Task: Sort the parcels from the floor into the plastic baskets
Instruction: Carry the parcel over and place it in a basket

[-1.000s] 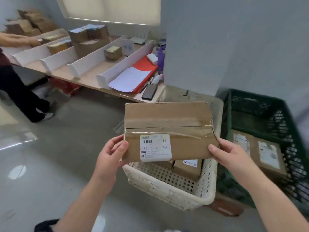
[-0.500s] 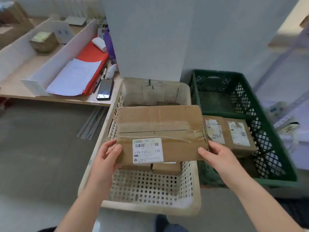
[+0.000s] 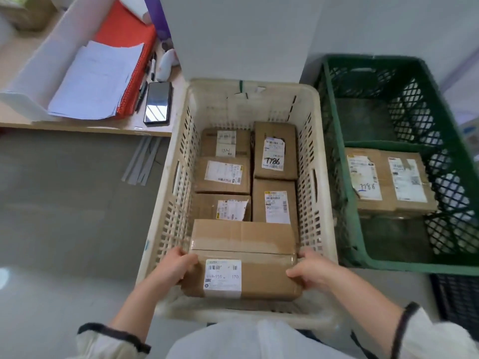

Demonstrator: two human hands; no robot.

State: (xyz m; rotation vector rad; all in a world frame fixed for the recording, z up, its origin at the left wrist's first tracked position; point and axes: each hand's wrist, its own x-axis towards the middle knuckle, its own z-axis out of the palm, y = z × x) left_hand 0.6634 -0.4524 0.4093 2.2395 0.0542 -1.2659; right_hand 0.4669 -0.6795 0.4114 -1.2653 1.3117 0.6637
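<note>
Now we hold the long parcel point(image 3: 243, 257) by its two short ends, left hand point(image 3: 178, 265) and right hand point(image 3: 311, 270) each with fingers point(image 3: 188, 259) curled round an end, low inside the white basket point(image 3: 259, 89) at its near wall (whether it rests on the bottom yet, we cannot tell). Five smaller parcels point(image 3: 274, 151) lie just beyond it. The parcel spans nearly the basket's width, so our knuckles may jam against the perforated walls as we let go. Its far edge could also catch on the neighbouring parcels and leave it tilted. A misread label would mean it belongs in the green basket point(image 3: 334, 164) beside.
</note>
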